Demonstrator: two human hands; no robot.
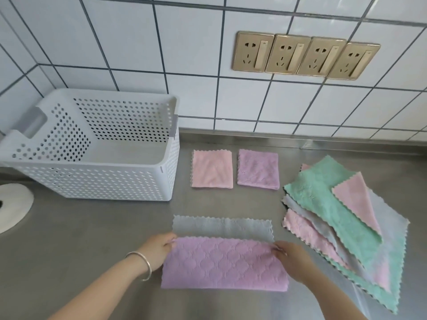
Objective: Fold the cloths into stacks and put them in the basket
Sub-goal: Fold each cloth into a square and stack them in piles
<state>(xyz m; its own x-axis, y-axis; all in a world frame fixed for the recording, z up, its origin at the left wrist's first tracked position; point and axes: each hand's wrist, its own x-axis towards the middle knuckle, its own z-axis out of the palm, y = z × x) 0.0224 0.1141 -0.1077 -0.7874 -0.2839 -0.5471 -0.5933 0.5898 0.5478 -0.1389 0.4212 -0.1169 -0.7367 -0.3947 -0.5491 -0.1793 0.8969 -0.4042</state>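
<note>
both hands, left (pixel 159 248) and right (pixel 291 259), are pinching the purple cloth's (pixel 224 264) far corners, folding it near the counter's front. two folded cloths (pixel 212 169) are waiting beside the empty basket (pixel 92 181); a pile (pixel 342 222) is lying unfolded.

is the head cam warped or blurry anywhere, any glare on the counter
Head view: wide-angle bend curves the tile grout lines and tilts the socket row; light is soft and even, with only a faint sheen on the steel counter by the wall; left hand, right hand and purple cloth look slightly soft.
</note>
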